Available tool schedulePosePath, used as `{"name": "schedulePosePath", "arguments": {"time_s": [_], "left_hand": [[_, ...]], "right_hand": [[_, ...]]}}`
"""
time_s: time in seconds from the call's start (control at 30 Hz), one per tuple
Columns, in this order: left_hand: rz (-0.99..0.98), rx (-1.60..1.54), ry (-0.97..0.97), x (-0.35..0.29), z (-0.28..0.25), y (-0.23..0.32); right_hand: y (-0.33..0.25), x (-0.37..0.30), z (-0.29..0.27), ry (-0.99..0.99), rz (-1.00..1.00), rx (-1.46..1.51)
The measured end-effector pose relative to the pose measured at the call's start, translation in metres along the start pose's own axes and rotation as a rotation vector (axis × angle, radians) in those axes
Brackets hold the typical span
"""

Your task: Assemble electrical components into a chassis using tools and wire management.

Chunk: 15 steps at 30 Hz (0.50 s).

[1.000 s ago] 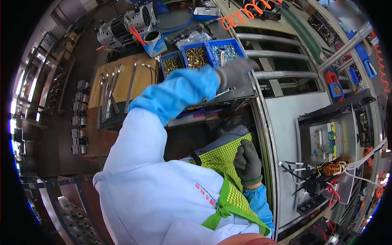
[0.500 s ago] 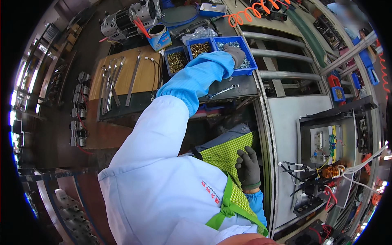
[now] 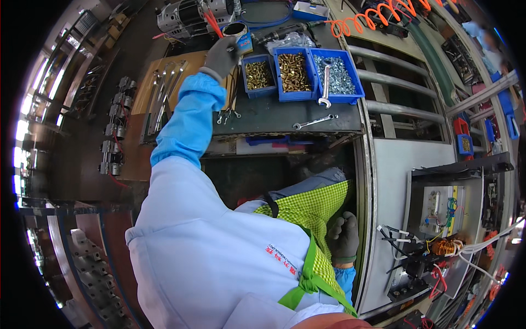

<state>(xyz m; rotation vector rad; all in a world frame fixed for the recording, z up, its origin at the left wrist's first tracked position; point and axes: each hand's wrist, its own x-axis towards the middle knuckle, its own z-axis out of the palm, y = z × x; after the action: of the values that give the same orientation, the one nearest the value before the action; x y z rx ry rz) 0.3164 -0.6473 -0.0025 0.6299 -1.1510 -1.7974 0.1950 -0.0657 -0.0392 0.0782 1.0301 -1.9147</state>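
My left hand (image 3: 221, 58), in a grey glove, reaches over the bench beside an open can (image 3: 243, 40). Its fingers are bent together over the upper part of some black cables (image 3: 233, 90); what they hold is hidden. Ring terminals at the cable ends point toward me. To its right stand blue bins of small brass-coloured screws (image 3: 257, 75), larger brass-coloured screws (image 3: 294, 72) and silver fasteners (image 3: 335, 75). A wrench (image 3: 326, 86) lies across the silver fasteners' bin. My right hand (image 3: 342, 237), also gloved, is curled beside the checked apron (image 3: 312, 208), with nothing visible in it.
Another wrench (image 3: 315, 122) lies near the bench's front edge. Long metal strips (image 3: 169, 90) rest on cardboard at left. A coiled orange hose (image 3: 378, 19) hangs above metal rollers (image 3: 392, 82). At right sits an opened metal housing (image 3: 444, 208) with loose wires.
My left hand has moved left from the silver fasteners' bin to the cables by the can. The wrench over that bin is now visible. My right hand's fingers have curled in. The view has shifted.
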Motion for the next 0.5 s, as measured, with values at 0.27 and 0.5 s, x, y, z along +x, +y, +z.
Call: {"name": "schedulePosePath", "arguments": {"time_s": [0.27, 0.5], "left_hand": [[-0.187, 1.914, 0.011, -0.054, -0.015, -0.014], [-0.197, 2.263, -0.381, 0.000, -0.038, -0.058]], "right_hand": [[-0.004, 0.001, 0.029, 0.056, -0.015, -0.183], [-0.001, -0.007, 0.023, 0.086, -0.035, -0.186]]}}
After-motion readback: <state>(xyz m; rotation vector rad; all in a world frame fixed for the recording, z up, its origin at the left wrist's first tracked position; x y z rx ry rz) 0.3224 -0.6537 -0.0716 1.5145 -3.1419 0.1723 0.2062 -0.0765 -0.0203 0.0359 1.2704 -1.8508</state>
